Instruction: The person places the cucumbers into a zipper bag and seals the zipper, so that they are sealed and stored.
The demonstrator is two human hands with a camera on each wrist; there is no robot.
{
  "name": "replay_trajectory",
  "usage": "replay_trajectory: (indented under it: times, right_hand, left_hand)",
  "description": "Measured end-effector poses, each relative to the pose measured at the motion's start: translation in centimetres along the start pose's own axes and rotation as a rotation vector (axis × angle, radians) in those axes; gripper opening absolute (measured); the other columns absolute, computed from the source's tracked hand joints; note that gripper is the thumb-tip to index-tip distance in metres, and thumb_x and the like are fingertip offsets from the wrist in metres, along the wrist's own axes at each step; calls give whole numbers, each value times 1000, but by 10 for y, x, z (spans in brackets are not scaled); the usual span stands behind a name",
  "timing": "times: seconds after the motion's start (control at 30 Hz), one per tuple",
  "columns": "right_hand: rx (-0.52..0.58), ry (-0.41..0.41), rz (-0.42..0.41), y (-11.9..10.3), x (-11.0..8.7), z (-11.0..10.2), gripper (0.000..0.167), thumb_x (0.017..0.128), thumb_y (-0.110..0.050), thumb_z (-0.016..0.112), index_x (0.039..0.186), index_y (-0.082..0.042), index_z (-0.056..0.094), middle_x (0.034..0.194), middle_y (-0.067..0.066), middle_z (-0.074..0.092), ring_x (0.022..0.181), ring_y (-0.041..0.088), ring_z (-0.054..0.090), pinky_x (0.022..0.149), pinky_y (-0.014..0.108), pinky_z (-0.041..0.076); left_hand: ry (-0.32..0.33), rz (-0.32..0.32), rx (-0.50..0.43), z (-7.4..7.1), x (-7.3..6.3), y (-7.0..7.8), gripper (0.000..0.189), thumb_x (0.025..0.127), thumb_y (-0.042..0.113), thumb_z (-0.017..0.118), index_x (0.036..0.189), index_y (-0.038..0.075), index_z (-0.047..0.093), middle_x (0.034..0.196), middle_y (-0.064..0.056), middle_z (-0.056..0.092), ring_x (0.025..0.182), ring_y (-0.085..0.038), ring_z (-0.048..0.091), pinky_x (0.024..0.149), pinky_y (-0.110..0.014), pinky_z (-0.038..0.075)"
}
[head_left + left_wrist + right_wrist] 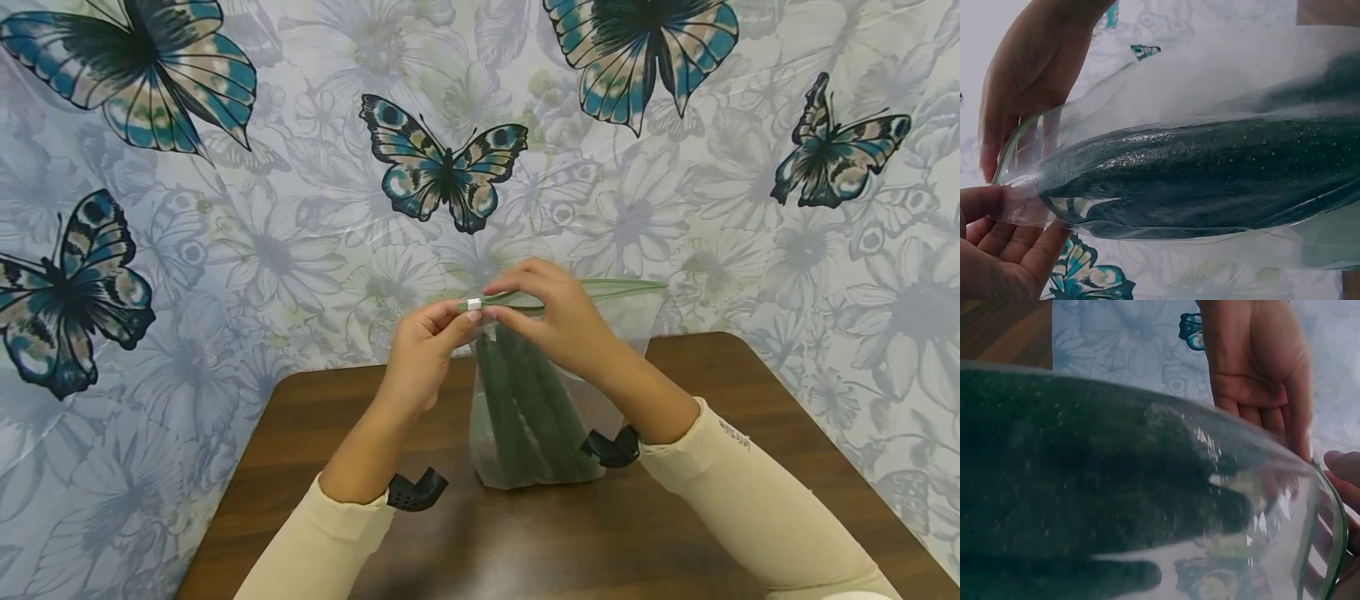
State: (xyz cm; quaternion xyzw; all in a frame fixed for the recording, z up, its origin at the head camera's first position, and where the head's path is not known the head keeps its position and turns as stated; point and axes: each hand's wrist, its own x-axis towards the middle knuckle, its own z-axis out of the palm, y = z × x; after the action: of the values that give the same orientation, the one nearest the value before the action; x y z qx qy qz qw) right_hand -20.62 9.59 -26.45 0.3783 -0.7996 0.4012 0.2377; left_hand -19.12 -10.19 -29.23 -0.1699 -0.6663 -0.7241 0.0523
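Note:
A clear zip bag [630, 325] with a green closure strip and a white slider [474, 304] stands upright on the table. Several long dark green cucumbers [517, 408] fill it, their skin speckled with pale dots in the left wrist view. My left hand [423, 354] pinches the bag's left top corner right at the slider, thumb in front. Close beside it, my right hand [558, 317] holds the top edge, thumb and fingers curved about the green strip. In the right wrist view, fingers of the right hand [1344, 512] show through the clear film.
The brown wooden table [322, 450] reaches back to a wall covering [300, 208] printed with flowers and butterflies. Black wrist cameras [417, 490] sit at both cream sleeves [322, 542].

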Motion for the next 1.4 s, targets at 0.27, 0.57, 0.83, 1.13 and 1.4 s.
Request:
replay_trajectory:
  times: [0.27,0.57,0.83,1.13,1.4]
  right_hand:
    - [16,-10,7,-3,3,7,15,93,-16,74,107,-10,75,106,1,68,102,14,65,90,31,55]
    - [11,-4,0,-3,0,5,13,92,-16,74,103,-9,74,101,0,68,94,11,64,86,28,55]
    - [11,-11,-15,0,-3,3,14,92,-15,73,104,-9,74,99,2,68,94,13,64,87,30,55]
    - [-4,-4,3,4,-8,-1,15,93,-14,73,107,-8,73,103,3,69,95,14,64,87,31,55]
    - [-35,9,16,12,-12,-5,14,93,-16,73,105,-9,74,101,1,69,94,13,64,85,31,55]
  left_hand:
    - [-47,21,46,3,-3,0,28,102,8,56,123,-8,65,110,-3,72,106,-10,69,101,-31,55]
    - [-99,39,41,0,-5,-2,31,105,10,53,126,-10,63,123,-15,71,112,-8,68,105,-32,52]
    - [-97,56,48,0,-8,-4,29,105,13,54,121,-8,66,118,-9,72,115,-12,67,107,-31,51]
    - [-70,67,58,-2,-9,-7,29,105,13,53,122,-9,64,109,3,71,110,-9,67,106,-30,52]
    - [-61,61,26,-3,-8,-8,30,105,13,53,123,-9,62,106,7,71,110,-10,67,105,-29,52]
